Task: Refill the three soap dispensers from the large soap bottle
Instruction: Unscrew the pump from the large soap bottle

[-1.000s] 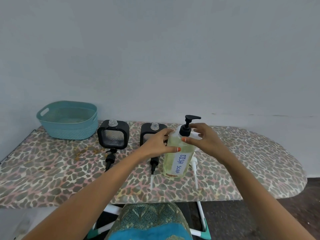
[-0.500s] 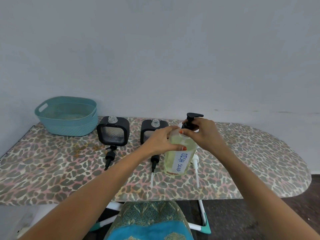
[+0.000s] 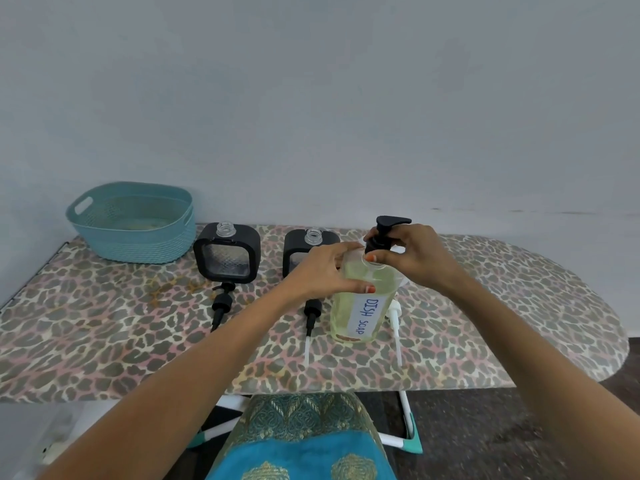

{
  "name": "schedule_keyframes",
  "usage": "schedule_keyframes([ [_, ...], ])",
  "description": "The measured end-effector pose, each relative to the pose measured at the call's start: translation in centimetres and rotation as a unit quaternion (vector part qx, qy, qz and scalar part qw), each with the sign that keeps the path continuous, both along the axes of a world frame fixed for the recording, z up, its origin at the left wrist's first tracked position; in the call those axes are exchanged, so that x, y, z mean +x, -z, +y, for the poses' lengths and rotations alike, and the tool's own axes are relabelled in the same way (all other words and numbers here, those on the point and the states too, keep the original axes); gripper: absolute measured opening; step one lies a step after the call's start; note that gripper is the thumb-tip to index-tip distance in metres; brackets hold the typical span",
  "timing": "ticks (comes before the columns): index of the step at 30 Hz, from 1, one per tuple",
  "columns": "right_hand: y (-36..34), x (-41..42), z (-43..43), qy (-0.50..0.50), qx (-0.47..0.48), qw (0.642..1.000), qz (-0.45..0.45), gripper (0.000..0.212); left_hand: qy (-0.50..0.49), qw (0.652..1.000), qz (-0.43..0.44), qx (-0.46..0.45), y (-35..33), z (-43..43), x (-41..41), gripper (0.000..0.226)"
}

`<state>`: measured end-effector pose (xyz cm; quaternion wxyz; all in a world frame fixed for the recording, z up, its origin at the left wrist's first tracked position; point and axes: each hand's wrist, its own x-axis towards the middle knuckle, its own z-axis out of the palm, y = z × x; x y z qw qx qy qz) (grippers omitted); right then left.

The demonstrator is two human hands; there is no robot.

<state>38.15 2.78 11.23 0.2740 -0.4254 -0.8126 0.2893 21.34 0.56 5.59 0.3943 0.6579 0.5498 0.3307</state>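
Leopard-print board (image 3: 104,341) | left hand (image 3: 320,271) grips bottle (image 3: 346,317) (label "DISH SOAP") | right hand (image 3: 426,261) pinches pump (image 3: 388,226), apparently its collar

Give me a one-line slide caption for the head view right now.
Left hand steadies the dish soap bottle on the ironing board while the right hand grips its black pump.

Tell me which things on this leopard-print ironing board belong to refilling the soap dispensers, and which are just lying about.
Belong to the job: large clear bottle of yellow soap, gripped by the left hand; its black pump top, gripped by the right hand; open black square dispensers; black pumps and white pump lying in front.
Just lying about: teal woven plastic basket.
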Motion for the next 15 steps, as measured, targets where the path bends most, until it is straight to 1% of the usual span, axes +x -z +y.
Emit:
schedule_keyframes([
  [2, -0.5, 0.5, 0.2, -0.05, -0.046, 0.998, 0.016, 0.017, 0.009, 1.0, -0.006, -0.001, 0.1, -0.1, -0.1, 0.096],
  [4, -1.0, 0.8, 0.5, -0.088, -0.075, 0.993, 0.004, 0.019, 0.011, 1.0, -0.009, -0.001, 0.2, -0.1, 0.0, 0.099],
  [5, -1.2, 0.9, 0.7, -0.096, -0.09, 0.991, -0.003, 0.019, 0.01, 1.0, -0.009, 0.0, 0.1, -0.1, 0.1, 0.098],
  [7, -1.5, 0.9, 0.9, -0.09, -0.119, 0.989, -0.011, 0.021, 0.009, 1.0, -0.008, 0.001, 0.1, 0.1, 0.1, 0.087],
  [8, -1.5, 0.8, 0.9, -0.08, -0.128, 0.988, -0.008, 0.023, 0.009, 1.0, -0.01, -0.001, 0.1, 0.2, 0.0, 0.082],
  [10, -0.9, 0.4, 0.7, -0.031, -0.116, 0.993, 0.006, 0.032, 0.007, 1.0, -0.014, -0.004, 0.2, 0.2, -0.1, 0.082],
  [13, -0.2, -0.2, 0.2, 0.076, -0.025, 0.997, 0.019, 0.038, 0.003, 1.0, -0.004, -0.004, 0.4, 0.2, -0.1, 0.086],
  [15, 0.0, -0.4, -0.1, 0.102, -0.005, 0.994, 0.034, 0.036, 0.001, 1.0, -0.008, -0.008, 0.4, 0.2, 0.0, 0.082],
])
